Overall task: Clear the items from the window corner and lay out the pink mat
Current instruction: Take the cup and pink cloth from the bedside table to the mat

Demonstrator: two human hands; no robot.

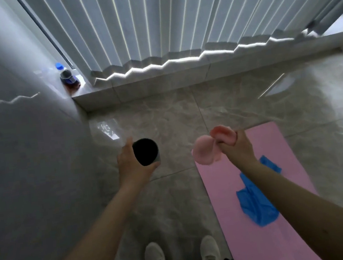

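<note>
My left hand (132, 163) grips dark cup (145, 152). My right hand (238, 148) clutches pink soft item (208, 150). Pink mat (259, 194) lies flat on floor, blue cloth (254, 201) on it. 1 bottle (68, 76) stands on window ledge in corner.

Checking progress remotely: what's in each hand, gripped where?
Left hand grips a dark cup by its side; right hand grips a pink object at its upper end.

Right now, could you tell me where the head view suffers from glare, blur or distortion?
Head view: a bright zigzag of daylight glares under the grey vertical blinds; the glossy marble floor tiles mirror it; the wide-angle lens bends the window ledge; the crumpled pink cloth in the right hand is motion-blurred; the blue-capped cola bottle looks soft.
</note>
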